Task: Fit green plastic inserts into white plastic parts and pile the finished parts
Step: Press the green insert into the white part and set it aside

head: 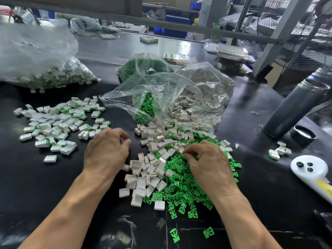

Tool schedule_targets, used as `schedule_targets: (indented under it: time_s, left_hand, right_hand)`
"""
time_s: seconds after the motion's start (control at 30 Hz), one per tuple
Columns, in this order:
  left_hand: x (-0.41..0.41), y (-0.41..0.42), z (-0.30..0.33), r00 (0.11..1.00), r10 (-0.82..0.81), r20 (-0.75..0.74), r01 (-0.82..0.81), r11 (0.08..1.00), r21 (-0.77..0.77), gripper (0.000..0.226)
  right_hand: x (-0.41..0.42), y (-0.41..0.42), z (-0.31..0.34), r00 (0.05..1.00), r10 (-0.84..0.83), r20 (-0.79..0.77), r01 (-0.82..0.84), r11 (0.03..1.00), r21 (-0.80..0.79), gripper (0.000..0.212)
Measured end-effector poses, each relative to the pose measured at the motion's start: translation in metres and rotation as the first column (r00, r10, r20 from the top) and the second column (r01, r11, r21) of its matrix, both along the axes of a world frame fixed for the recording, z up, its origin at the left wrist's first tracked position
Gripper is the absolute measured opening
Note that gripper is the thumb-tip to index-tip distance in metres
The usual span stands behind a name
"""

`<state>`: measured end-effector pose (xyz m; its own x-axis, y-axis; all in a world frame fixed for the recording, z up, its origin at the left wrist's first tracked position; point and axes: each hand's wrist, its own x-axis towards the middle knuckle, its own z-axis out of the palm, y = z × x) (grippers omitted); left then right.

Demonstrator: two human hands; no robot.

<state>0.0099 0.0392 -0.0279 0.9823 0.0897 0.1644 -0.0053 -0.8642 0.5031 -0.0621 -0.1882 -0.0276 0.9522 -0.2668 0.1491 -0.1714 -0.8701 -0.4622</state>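
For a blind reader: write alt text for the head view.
Two bare hands work on a dark table: right hand picks in loose green inserts and white parts; left hand curls shut nearby. Finished parts lie piled left.

a glossy black worktable [251,186] reflects light beneath grey metal shelving [280,33], blue bins [177,19] behind.

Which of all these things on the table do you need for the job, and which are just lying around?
For the job:
green inserts
white parts
finished pile
bag of finished parts
left hand, right hand

Just lying about:
grey flask
its cap
white controller
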Motion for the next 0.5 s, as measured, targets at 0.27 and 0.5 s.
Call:
schedule_targets:
  time_s: [0.27,0.5]
  left_hand:
    - [0.002,0.008,0.003,0.987,-0.007,0.161,0.009,1.0,-0.012,0.02]
    - [-0.014,-0.02,-0.001,0.958,-0.255,-0.134,0.233,0.959,-0.161,0.007]
  right_hand:
    - [-0.001,0.004,0.0,0.992,-0.052,0.113,0.041,0.995,0.096,0.011]
    - [-0.005,0.007,0.004,0.986,-0.053,0.158,0.01,0.965,0.261,0.018]
